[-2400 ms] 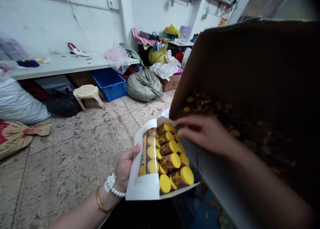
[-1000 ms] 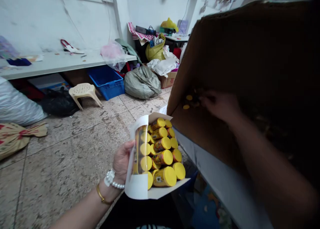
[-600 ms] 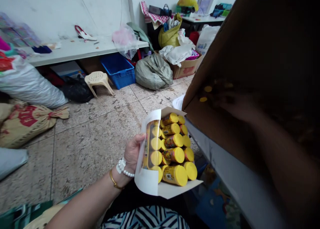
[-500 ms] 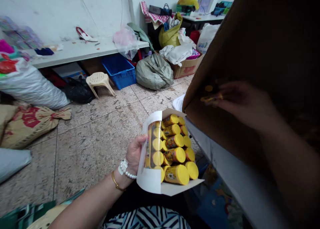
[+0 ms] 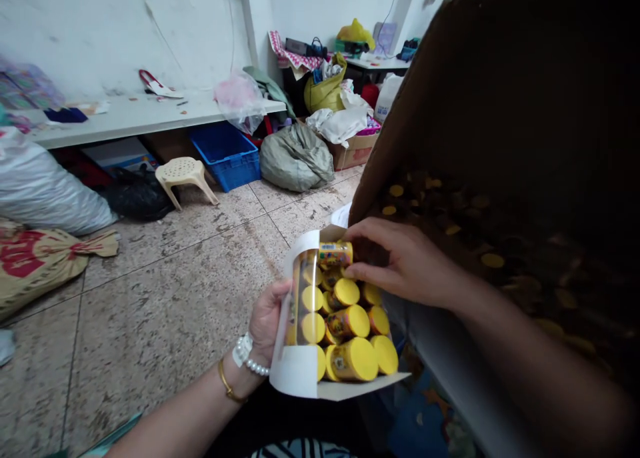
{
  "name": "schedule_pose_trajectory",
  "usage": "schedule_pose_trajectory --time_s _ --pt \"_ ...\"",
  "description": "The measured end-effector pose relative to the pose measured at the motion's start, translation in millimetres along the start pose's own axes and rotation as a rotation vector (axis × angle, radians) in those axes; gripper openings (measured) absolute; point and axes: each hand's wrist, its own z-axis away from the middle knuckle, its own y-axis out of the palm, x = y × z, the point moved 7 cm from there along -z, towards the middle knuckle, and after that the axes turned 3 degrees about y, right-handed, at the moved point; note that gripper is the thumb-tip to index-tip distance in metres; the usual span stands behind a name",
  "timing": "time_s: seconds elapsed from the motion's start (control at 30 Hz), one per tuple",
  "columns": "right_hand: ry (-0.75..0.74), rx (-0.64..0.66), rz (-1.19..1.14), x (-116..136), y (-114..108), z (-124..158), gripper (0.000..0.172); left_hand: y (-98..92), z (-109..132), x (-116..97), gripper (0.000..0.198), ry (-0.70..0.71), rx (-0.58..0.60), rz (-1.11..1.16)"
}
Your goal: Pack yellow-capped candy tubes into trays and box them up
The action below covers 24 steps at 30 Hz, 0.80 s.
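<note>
Head view, inspection of hands and contents. Left hand [image 5: 267,321] stands at 6 o'clock, fingers wrapped around the outer wall of an open white carton [image 5: 295,373] and holding it tilted. A pearl bracelet [image 5: 245,355] and a gold bangle [image 5: 228,390] sit on that wrist.

The carton has a clear window in its lid flap and is packed with yellow-lidded jars [image 5: 353,359], most standing with lids up. One jar [image 5: 335,254] lies crosswise at the carton's far end. Right hand [image 5: 405,261] enters from 3 o'clock, fingers curled in a narrow arc over that end. Its fingertips [image 5: 350,271] are at the lying jar; whether they grip it cannot be confirmed.

A large cardboard box [image 5: 500,98] stands at 2 o'clock on a white ledge [image 5: 440,351], just beside the carton. Its dim interior shows many yellow discs [image 5: 493,261], too dark to identify.

Floor is speckled tile [image 5: 150,351]. At 11 o'clock are a white bench [image 5: 150,119], a blue crate [image 5: 225,158] and a plastic stool [image 5: 185,175]. A grey sack [image 5: 295,158] lies at 12 o'clock; a tied woven sack [image 5: 30,265] lies at 9 o'clock.
</note>
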Motion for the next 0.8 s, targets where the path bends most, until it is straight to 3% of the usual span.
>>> schedule_pose_trajectory --time_s 0.2,0.4,0.53,0.6,0.67,0.73,0.8 --pt "0.047 -0.009 0.103 12 1 1 0.025 -9.2 -2 2 0.038 -0.001 -0.071 0.019" --pt "0.118 0.19 0.498 28 1 -4 0.015 -21.5 2 7 0.033 -0.019 -0.024 0.025" --pt "0.103 0.215 0.408 30 2 -11 0.019 -24.3 4 14 0.035 -0.021 -0.098 -0.013" --pt "0.142 0.126 0.238 9 -8 -12 0.02 -22.3 4 14 0.039 -0.03 -0.103 0.0" --pt "0.274 -0.059 0.099 -33 -27 -9 0.025 -17.8 3 9 0.043 -0.018 -0.065 0.024" --pt "0.445 -0.256 0.103 -85 -43 -2 0.033 -13.5 0 3 0.046 0.006 -0.014 0.044" --pt "0.537 -0.299 0.244 -127 -42 2 0.035 -11.7 -5 0 0.047 0.014 0.016 0.058"
